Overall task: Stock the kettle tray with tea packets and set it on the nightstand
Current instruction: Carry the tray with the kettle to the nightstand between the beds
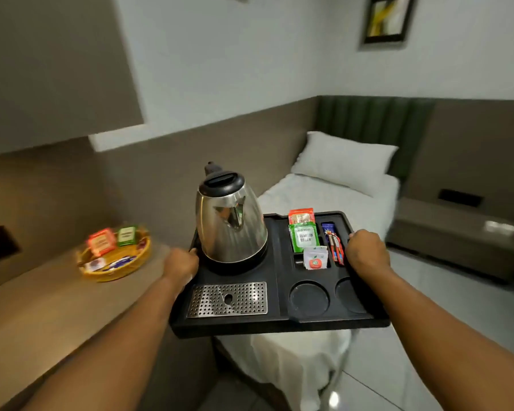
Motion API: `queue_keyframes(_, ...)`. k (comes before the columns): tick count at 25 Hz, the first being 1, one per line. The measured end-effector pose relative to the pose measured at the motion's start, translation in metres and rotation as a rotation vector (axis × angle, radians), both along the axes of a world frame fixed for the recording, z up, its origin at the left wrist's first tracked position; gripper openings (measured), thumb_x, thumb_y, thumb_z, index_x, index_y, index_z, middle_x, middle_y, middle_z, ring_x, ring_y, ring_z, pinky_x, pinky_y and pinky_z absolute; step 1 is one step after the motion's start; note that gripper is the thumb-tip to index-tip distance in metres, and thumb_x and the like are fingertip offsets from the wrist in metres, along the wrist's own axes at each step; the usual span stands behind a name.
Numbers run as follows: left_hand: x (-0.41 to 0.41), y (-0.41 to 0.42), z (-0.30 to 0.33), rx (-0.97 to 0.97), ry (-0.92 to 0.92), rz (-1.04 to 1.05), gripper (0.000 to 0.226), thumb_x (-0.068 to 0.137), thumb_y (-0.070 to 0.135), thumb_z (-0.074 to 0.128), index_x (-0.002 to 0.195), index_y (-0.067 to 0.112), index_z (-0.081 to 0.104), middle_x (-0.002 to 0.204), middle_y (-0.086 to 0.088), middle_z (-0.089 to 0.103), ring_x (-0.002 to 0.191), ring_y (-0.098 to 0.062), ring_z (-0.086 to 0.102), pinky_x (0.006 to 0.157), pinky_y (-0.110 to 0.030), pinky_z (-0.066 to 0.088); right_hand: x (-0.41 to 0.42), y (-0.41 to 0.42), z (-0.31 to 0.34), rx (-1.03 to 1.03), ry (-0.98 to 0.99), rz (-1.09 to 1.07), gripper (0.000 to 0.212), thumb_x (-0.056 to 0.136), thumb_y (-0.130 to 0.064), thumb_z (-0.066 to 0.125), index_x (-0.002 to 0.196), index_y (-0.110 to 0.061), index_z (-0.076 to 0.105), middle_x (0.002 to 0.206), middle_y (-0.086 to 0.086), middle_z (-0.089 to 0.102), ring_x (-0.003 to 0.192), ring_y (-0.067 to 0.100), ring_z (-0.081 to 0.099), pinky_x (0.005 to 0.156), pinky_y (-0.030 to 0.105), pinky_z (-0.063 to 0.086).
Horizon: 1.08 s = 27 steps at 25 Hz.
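I hold a black kettle tray (279, 323) in the air, level, in front of me and above the foot of the bed. My left hand (180, 266) grips its left edge and my right hand (367, 252) grips its right edge. A steel kettle (230, 221) with a black lid stands upright on the tray's back left. Tea packets (304, 232), red and green, lean in a slot at the back right, with thin sachets (334, 243) beside them and a small white packet (315, 258) in front. A perforated metal drip plate (227, 299) lies at the front left.
A wicker basket (113, 274) with more packets sits on the brown counter (42, 315) to my left. The bed (333, 197) with a white pillow lies ahead. A grey nightstand (457, 232) stands at the far right, past the bed. The floor is pale tile.
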State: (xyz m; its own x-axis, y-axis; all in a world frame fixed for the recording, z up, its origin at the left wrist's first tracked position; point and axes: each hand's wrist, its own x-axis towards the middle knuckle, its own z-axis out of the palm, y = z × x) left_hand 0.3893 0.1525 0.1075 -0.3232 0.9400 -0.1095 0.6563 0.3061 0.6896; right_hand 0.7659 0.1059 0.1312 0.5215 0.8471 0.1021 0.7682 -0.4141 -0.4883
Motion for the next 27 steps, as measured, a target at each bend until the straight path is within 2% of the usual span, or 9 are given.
queue_keyframes(2,0.076,0.015,0.004,0.003,-0.036,-0.101,0.041,0.098,0.030,0.053,0.098,-0.009,0.068,0.107,-0.029,0.069,0.099,-0.043,0.063,0.079,-0.040,0.049,0.069,-0.035,0.006,0.000,-0.013,-0.128,0.030,0.094,-0.018,0.043,0.103,-0.001,0.066,0.108,0.024,0.067,0.097,0.040,0.064,0.073,0.037,0.047)
queue_keyframes(5,0.188,0.029,0.016,0.006,-0.037,-0.261,0.040,0.097,0.031,0.053,0.098,-0.006,0.068,0.106,-0.026,0.068,0.098,-0.042,0.062,0.071,-0.035,0.042,0.157,-0.076,0.007,-0.015,-0.001,-0.303,0.028,0.094,-0.017,0.044,0.102,0.000,0.066,0.107,0.023,0.068,0.097,0.039,0.065,0.072,0.036,0.046)
queue_keyframes(8,0.287,0.047,0.014,-0.002,-0.039,-0.362,0.038,0.098,0.029,0.052,0.103,-0.007,0.065,0.109,-0.026,0.066,0.101,-0.043,0.061,0.073,-0.034,0.041,0.230,-0.101,-0.002,-0.030,0.002,-0.447,0.027,0.094,-0.017,0.046,0.104,-0.001,0.066,0.108,0.023,0.067,0.098,0.039,0.064,0.072,0.036,0.045)
queue_keyframes(12,0.403,0.086,-0.011,-0.002,-0.050,-0.492,0.039,0.098,0.026,0.049,0.091,-0.008,0.066,0.100,-0.027,0.068,0.084,-0.038,0.058,0.068,-0.034,0.040,0.315,-0.102,-0.019,-0.045,0.011,-0.580,0.025,0.094,-0.014,0.046,0.104,-0.002,0.065,0.108,0.020,0.067,0.097,0.039,0.063,0.074,0.036,0.048)
queue_keyframes(14,0.465,0.121,-0.028,-0.005,-0.053,-0.535,0.040,0.098,0.026,0.049,0.087,-0.008,0.067,0.095,-0.027,0.068,0.079,-0.036,0.055,0.067,-0.034,0.039,0.366,-0.081,-0.032,-0.056,0.009,-0.643,0.024,0.094,-0.014,0.046,0.103,-0.003,0.065,0.107,0.020,0.067,0.096,0.038,0.064,0.077,0.037,0.051)
queue_keyframes(16,0.522,0.161,-0.043,-0.004,-0.061,-0.563,0.041,0.099,0.026,0.049,0.085,-0.007,0.067,0.093,-0.026,0.068,0.079,-0.037,0.056,0.067,-0.034,0.040,0.414,-0.050,-0.042,-0.061,-0.002,-0.676,0.024,0.095,-0.015,0.046,0.102,-0.002,0.065,0.106,0.020,0.067,0.095,0.038,0.064,0.073,0.035,0.048)
queue_keyframes(19,0.607,0.237,-0.064,0.010,-0.076,-0.586,0.042,0.099,0.027,0.048,0.083,-0.006,0.067,0.091,-0.025,0.068,0.078,-0.036,0.058,0.067,-0.033,0.040,0.494,0.023,-0.059,-0.034,-0.010,-0.707,0.029,0.097,-0.020,0.045,0.101,0.000,0.066,0.105,0.022,0.068,0.094,0.039,0.064,0.070,0.034,0.044)
queue_keyframes(22,0.688,0.315,-0.072,0.002,-0.075,-0.602,0.042,0.100,0.028,0.047,0.087,-0.005,0.069,0.094,-0.026,0.069,0.077,-0.034,0.054,0.070,-0.033,0.040,0.569,0.098,-0.072,-0.031,0.036,-0.757,0.036,0.099,-0.026,0.043,0.103,0.001,0.066,0.105,0.022,0.067,0.095,0.039,0.064,0.074,0.036,0.046)
queue_keyframes(27,0.822,0.437,-0.080,-0.023,-0.027,-0.633,0.043,0.100,0.028,0.046,0.089,-0.005,0.072,0.095,-0.027,0.070,0.092,-0.042,0.061,0.074,-0.033,0.042,0.700,0.222,-0.086,-0.010,0.094,-0.762,0.038,0.100,-0.025,0.041,0.103,0.003,0.066,0.107,0.023,0.067,0.096,0.040,0.064,0.073,0.035,0.043)
